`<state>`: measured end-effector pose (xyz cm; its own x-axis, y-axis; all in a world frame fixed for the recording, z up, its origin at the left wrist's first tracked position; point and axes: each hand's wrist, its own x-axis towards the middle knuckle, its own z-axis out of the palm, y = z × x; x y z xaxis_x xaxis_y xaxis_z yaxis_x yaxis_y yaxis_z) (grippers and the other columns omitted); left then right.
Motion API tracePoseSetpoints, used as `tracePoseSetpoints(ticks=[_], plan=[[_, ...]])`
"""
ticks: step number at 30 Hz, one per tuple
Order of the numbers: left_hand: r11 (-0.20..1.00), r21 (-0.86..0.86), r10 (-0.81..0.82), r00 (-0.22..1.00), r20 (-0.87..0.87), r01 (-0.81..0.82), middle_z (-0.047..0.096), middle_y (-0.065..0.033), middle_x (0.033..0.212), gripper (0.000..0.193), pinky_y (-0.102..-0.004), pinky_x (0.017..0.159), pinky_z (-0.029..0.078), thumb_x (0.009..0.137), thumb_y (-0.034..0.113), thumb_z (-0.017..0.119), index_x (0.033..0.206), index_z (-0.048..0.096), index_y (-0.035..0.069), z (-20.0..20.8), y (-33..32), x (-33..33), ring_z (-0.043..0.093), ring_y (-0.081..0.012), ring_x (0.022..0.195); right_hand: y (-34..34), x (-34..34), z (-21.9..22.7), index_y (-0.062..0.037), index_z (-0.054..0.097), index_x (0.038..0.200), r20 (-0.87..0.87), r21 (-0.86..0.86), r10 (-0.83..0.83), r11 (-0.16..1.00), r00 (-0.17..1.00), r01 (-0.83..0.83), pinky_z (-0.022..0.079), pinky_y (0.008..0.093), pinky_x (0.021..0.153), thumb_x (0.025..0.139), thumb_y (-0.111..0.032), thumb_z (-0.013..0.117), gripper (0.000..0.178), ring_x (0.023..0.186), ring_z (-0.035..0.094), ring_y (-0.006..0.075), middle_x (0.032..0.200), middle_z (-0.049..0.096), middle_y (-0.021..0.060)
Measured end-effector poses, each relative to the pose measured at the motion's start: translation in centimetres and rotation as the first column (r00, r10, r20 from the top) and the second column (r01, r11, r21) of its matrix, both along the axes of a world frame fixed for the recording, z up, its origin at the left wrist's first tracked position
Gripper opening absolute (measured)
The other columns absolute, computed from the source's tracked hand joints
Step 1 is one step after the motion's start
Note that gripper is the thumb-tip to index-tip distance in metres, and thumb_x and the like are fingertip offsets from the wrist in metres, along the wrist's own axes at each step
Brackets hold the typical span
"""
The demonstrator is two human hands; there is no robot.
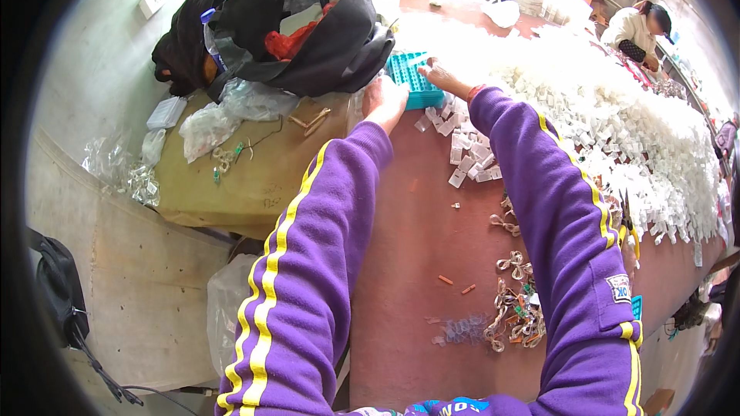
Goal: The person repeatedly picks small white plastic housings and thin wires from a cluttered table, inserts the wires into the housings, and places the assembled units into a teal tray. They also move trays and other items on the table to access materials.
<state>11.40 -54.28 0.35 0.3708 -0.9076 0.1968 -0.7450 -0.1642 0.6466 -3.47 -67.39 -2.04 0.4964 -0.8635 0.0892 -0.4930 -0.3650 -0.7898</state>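
Reddish-brown counter (416, 254) is taking up the middle, running off to the right. White heap of small plastic pieces (617, 139) is covering its far right side, partly hidden where the right purple sleeve (547, 185) is crossing in front. Black bag (331, 58) is standing upper left, crowding the work spot from that side. Coiled wire bundles (512, 308) are lying lower right, inside the right forearm. Loose white blocks (472, 152) are spreading just on the near side of the tray.

Teal tray (424, 100) is sitting at the counter's far left, between both hands and right beside the bag. Left grip (385, 98) is resting against the tray's left side; cannot tell how tightly it is closing. Right grip (449, 81) is reaching over the tray's right edge, fingertips blurring; cannot tell if pinching anything.
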Motion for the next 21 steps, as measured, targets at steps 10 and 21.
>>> tracePoseSetpoints(ticks=[10, 21], plan=[[1.0, 0.012, -0.007, 1.0, 0.002, 0.007, 0.069, -0.0227, 0.104, 0.043, -0.0404, 0.09, 0.05, 0.081, 0.039, 0.064, 0.101, 0.07, 0.002, -0.7, -1.8, 1.0, 0.067, -0.0302, 0.101, 4.4, -3.0, 3.0, -0.006, 0.062, 0.119, 0.33, 0.087, 0.137, 0.981, 0.934, -0.175, 0.053, 0.0305, 0.085, 0.09, -0.024, 0.058, 0.034, 0.094, 0.066, 0.0177, 0.104, 0.068, 0.0088], [0.989, -0.096, -0.084, 0.952, 0.295, 0.117, 0.068, -0.0139, 0.104, 0.028, -0.042, 0.081, 0.052, 0.081, 0.027, 0.069, 0.102, 0.065, 0.009, 2.8, 3.1, 0.6, 0.066, -0.0317, 0.097, 8.9, -5.0, 8.1, -0.0049, 0.068, 0.096, -0.171, -0.662, -0.298, 0.741, 0.939, 0.114, 0.051, 0.0386, 0.059, 0.085, -0.036, 0.069, 0.033, 0.058, 0.064, 0.0261, 0.065, 0.066, 0.0114]])
